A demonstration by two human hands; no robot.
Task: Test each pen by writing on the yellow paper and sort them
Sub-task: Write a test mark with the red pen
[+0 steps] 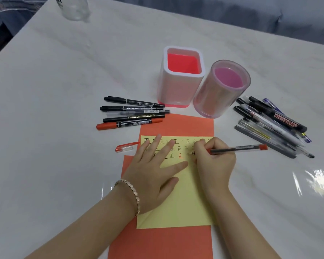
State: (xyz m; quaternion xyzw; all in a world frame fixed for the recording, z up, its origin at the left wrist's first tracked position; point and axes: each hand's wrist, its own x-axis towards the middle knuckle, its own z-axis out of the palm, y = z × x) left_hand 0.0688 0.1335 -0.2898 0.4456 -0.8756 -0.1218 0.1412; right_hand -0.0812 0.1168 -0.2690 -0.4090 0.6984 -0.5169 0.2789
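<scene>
Yellow paper: matt, smooth. Orange paper under it: matt. Table cover around yellow paper: glossy film, wrinkled, glare to right. Square holder beyond yellow paper: glossy opaque plastic. Round holder beyond yellow paper: translucent plastic. Pen over yellow paper: clear plastic barrel. Cap left of yellow paper: clear plastic. Bracelet: metallic sheen.

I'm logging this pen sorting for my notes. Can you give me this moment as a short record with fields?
Left hand: flat on the yellow paper
Right hand: grips the red pen, tip at the paper
Pen cap: lies left of the paper
Left row: five pens side by side
Right pile: pens heaped crosswise
Holders: square holder and round holder, both empty
</scene>
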